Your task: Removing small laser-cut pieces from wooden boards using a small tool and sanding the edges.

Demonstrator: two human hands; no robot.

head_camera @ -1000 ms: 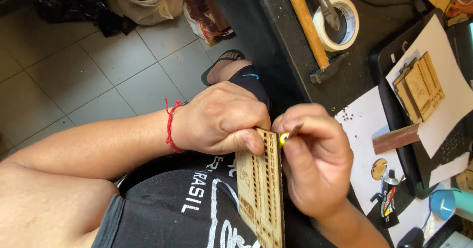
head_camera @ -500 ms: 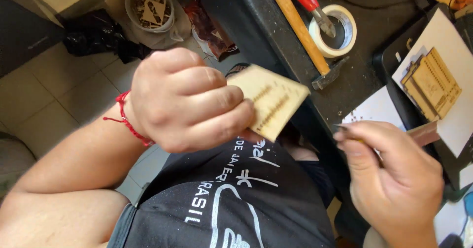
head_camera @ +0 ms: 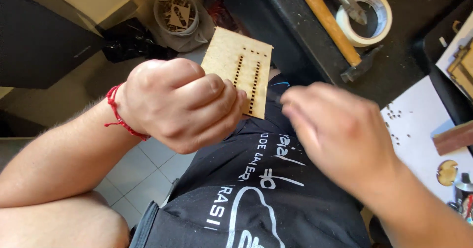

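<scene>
Left hand (head_camera: 180,105) is clenched round the slotted plywood panel (head_camera: 240,70), holding it up over the lap with its slots exposed; right hand (head_camera: 340,132) is blurred beside it, its grip impossible to tell.

The person wears a black garment (head_camera: 266,194) with white printed lettering and a white curved graphic across it, both forearms are bare with no sleeves reaching them, and a thin red string bracelet (head_camera: 119,114), wound in several strands, circles the wrist of the left hand (head_camera: 180,102).
</scene>
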